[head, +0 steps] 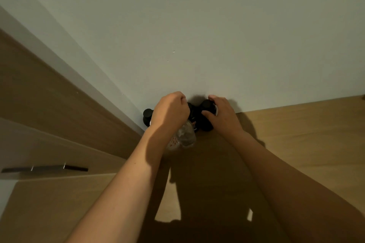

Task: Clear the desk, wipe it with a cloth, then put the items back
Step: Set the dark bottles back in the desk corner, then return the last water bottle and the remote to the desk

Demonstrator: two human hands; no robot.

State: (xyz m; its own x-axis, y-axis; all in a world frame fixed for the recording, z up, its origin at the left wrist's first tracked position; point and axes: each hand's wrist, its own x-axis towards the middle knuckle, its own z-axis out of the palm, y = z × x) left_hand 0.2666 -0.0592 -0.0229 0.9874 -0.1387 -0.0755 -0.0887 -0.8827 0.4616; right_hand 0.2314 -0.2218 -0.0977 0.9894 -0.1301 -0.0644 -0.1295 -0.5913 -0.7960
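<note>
Several bottles stand bunched in the back left corner of the wooden desk (296,134), against the pale wall. My left hand (169,111) is curled over the top of a clear bottle (186,137) with a red-patterned label. My right hand (222,113) grips a black bottle (206,122) round its black cap. Between them stands another dark bottle (194,119) with a label. A further black-capped bottle (148,116) stands at the far left, mostly hidden behind my left wrist.
A wooden cabinet side (49,104) runs along the left of the desk. Below it is a pale drawer front with a dark metal handle (45,169). The wall (197,35) closes off the back. My forearms cast dark shadows over the desk's middle.
</note>
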